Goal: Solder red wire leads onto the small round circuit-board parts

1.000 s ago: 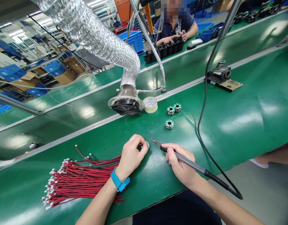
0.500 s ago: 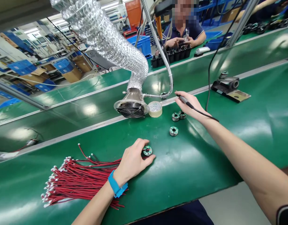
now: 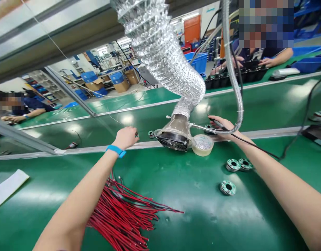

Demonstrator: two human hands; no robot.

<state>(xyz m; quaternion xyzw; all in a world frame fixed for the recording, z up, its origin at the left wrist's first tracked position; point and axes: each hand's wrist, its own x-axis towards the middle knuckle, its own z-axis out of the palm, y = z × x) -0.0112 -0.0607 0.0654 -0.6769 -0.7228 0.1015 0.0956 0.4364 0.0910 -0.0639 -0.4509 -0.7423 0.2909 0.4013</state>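
Note:
My left hand [image 3: 126, 137], with a blue wristband, reaches over the far belt beyond the metal strip. Its fingers are closed on a small round circuit-board part [image 3: 136, 134], mostly hidden by them. Another such part [image 3: 151, 134] sits on the belt just right of that hand. My right hand [image 3: 223, 124] grips a black soldering iron [image 3: 215, 122] with a trailing cable, beside the metal hose. Ring-shaped motor parts with green boards lie on the green bench near my right forearm: one in front [image 3: 228, 187] and a touching pair [image 3: 233, 165] behind.
Below my left forearm spreads a bundle of red and black wires [image 3: 124, 212]. A fume duct with a fan [image 3: 173, 139] hangs mid-bench, beside a roll of clear tape [image 3: 202, 145]. White paper [image 3: 10, 188] lies at left. Co-workers sit across the line.
My left hand has moved from the near bench, forward and left, to the far belt with the round part. The view has swung left. My right hand still holds the soldering iron.

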